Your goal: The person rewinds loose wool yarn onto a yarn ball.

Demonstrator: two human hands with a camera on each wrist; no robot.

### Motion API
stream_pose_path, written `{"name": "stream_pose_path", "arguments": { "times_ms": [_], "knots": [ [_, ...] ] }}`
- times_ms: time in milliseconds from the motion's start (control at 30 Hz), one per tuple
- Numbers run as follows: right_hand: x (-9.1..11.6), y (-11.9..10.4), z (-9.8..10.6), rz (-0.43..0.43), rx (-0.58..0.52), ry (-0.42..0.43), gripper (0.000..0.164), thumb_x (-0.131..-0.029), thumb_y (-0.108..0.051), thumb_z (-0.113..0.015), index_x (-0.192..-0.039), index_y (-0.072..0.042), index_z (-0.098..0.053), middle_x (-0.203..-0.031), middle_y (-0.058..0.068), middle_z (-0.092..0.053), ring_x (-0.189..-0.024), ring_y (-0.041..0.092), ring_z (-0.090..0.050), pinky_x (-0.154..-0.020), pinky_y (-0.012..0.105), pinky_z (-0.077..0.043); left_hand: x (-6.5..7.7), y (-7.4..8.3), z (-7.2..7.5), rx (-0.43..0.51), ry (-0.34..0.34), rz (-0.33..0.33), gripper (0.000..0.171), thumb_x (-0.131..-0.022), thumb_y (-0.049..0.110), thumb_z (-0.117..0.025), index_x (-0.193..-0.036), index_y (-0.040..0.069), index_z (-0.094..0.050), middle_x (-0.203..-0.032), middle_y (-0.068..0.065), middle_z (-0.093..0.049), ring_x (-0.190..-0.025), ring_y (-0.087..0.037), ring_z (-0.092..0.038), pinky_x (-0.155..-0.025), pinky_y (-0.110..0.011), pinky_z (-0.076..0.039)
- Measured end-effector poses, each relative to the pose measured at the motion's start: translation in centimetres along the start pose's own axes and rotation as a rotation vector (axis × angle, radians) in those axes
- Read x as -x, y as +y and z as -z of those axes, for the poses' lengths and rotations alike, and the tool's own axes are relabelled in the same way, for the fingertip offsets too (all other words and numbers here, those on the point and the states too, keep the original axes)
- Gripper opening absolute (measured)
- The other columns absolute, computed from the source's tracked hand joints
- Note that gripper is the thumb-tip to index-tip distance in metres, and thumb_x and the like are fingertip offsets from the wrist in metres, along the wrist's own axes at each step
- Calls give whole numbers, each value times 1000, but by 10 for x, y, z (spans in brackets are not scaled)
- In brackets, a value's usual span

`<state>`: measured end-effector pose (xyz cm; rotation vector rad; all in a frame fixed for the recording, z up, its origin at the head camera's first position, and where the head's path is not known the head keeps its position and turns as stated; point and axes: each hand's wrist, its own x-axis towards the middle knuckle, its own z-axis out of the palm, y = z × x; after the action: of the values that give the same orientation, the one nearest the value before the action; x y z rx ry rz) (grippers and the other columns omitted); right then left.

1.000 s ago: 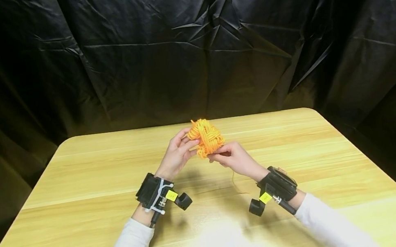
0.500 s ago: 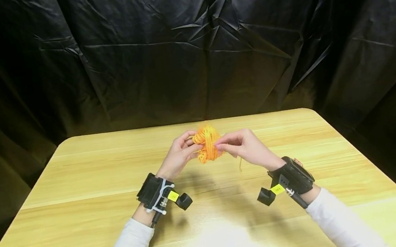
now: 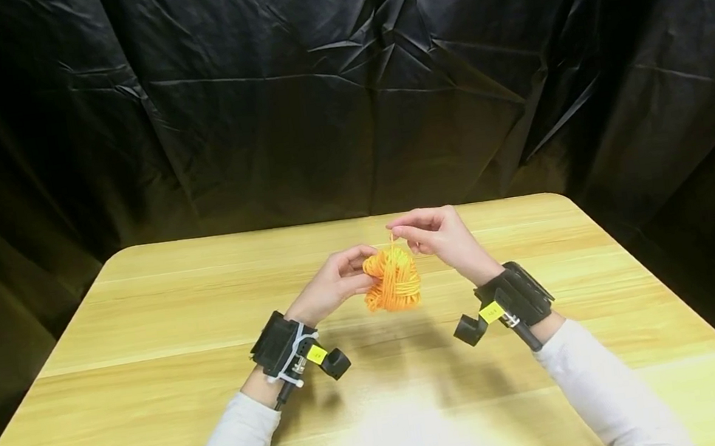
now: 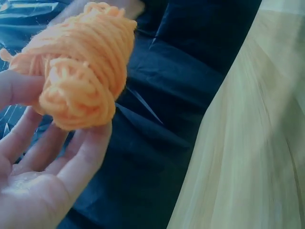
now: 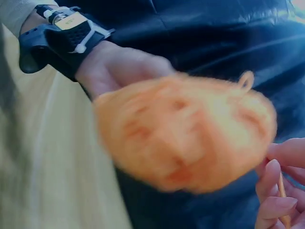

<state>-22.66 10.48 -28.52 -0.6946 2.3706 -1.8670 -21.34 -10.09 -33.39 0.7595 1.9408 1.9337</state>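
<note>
My left hand [image 3: 332, 286] grips a ball of orange yarn [image 3: 397, 283] by its left end, above the far middle of the table. In the left wrist view the thumb presses one side of the yarn ball [image 4: 90, 71] and the fingers support it from below. My right hand [image 3: 442, 236] is just above and right of the ball. Its thumb and forefinger pinch a yarn strand that runs up from the top of the ball. A piece of yarn strand [image 5: 282, 191] also lies along the right hand's fingers in the right wrist view, where the ball is blurred.
The hands are over a light wooden table [image 3: 164, 336] with rounded far corners. A creased black sheet [image 3: 251, 117] hangs behind it. Each wrist wears a black strapped mount, with a small camera on the left [image 3: 335, 364] and one on the right [image 3: 470, 330].
The right hand has gone from the ball's lower right, past its front, to above it, drawing a strand upward. The left hand and ball have shifted slightly right and down.
</note>
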Motion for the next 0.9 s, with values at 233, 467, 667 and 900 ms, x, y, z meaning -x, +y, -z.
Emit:
{"name": "stream_pose_path", "arguments": {
  "times_ms": [233, 467, 667, 900],
  "knots": [
    [0, 27, -12, -90, -70, 46, 26, -87, -6, -55, -106, 11, -58, -86, -1, -67, -65, 6, -56, -61, 20, -49, 1, -1, 1, 281, 47, -40, 31, -86, -10, -43, -106, 11, -51, -103, -3, -52, -89, -13, -56, -82, -26, -49],
    [3, 37, -24, -94, -48, 65, 21, -81, 6, -48, -96, 15, -59, -66, -6, -56, -52, 5, -44, -49, 18, -37, 0, 0, 2, 391, 69, -100, 34, -86, -11, -38, -102, 16, -53, -98, -2, -52, -87, -13, -55, -78, -27, -49],
    [6, 42, -32, -149, -92, 82, 19, -71, 15, -42, -81, 14, -59, -56, -3, -50, -51, 7, -43, -49, 18, -36, -2, -1, 2, 428, 142, -109, 31, -88, -9, -37, -101, 15, -53, -97, -1, -54, -88, -12, -55, -77, -27, -49],
    [13, 42, -41, -103, -56, 32, 13, -81, 6, -51, -83, 17, -58, -54, -1, -49, -47, 7, -40, -46, 17, -34, -4, -2, 0, 472, 229, -105, 28, -90, -7, -38, -102, 15, -52, -95, 0, -60, -88, -11, -56, -76, -27, -49]
  ]
}}
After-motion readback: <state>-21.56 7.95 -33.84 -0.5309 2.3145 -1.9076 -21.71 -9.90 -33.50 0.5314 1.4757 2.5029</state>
